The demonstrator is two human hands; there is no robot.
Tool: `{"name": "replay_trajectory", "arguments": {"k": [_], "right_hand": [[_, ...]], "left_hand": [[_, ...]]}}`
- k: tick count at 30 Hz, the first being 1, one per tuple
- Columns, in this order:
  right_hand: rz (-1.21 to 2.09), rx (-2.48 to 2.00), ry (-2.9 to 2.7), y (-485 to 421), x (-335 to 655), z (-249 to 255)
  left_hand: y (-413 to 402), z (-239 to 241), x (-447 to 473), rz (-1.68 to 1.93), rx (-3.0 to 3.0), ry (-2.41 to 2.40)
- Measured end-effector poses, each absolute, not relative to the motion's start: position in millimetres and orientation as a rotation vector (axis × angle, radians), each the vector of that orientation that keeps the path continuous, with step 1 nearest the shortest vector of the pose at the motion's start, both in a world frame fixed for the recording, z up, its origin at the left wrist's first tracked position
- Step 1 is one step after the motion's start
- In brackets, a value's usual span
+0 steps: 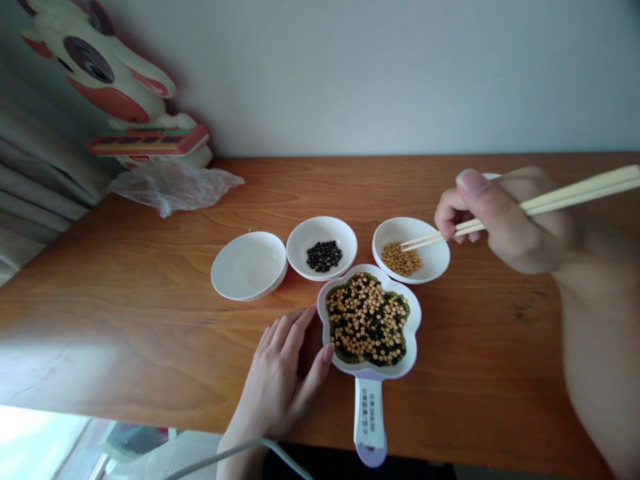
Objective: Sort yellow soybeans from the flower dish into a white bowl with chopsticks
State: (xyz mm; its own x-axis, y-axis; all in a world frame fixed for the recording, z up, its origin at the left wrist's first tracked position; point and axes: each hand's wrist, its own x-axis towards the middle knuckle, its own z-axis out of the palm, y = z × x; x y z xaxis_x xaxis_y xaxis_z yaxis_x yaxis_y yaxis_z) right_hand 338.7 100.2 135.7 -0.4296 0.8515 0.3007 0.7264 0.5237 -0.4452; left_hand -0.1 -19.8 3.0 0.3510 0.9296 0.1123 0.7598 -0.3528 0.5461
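Note:
My right hand (500,217) grips a pair of pale wooden chopsticks (575,193); their tips hang over the right white bowl (430,233), which holds yellow beans (401,259). My left hand (280,373) lies flat on the table with fingers spread, thumb and fingertips touching the left rim of a flower-shaped white dish (413,327) with a handle. That dish is full of mixed yellow, black and green beans (367,320). The middle white bowl (300,243) holds black beans (324,256). The left white bowl (247,267) looks empty.
The wooden table (125,280) meets a pale wall at the back. A crumpled clear plastic bag (175,185) and a white and red cartoon-shaped toy (125,87) sit at the back left. A grey curtain (35,180) hangs at the left. A cable (240,453) runs below the front edge.

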Motion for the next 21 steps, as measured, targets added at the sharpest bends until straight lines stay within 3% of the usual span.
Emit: {"name": "replay_trajectory", "arguments": {"k": [21], "right_hand": [[0.405, -1.517, -2.228, 114, 329, 112]], "left_hand": [[-19, 4, 1, 0.573, 2.232, 1.483]]}}
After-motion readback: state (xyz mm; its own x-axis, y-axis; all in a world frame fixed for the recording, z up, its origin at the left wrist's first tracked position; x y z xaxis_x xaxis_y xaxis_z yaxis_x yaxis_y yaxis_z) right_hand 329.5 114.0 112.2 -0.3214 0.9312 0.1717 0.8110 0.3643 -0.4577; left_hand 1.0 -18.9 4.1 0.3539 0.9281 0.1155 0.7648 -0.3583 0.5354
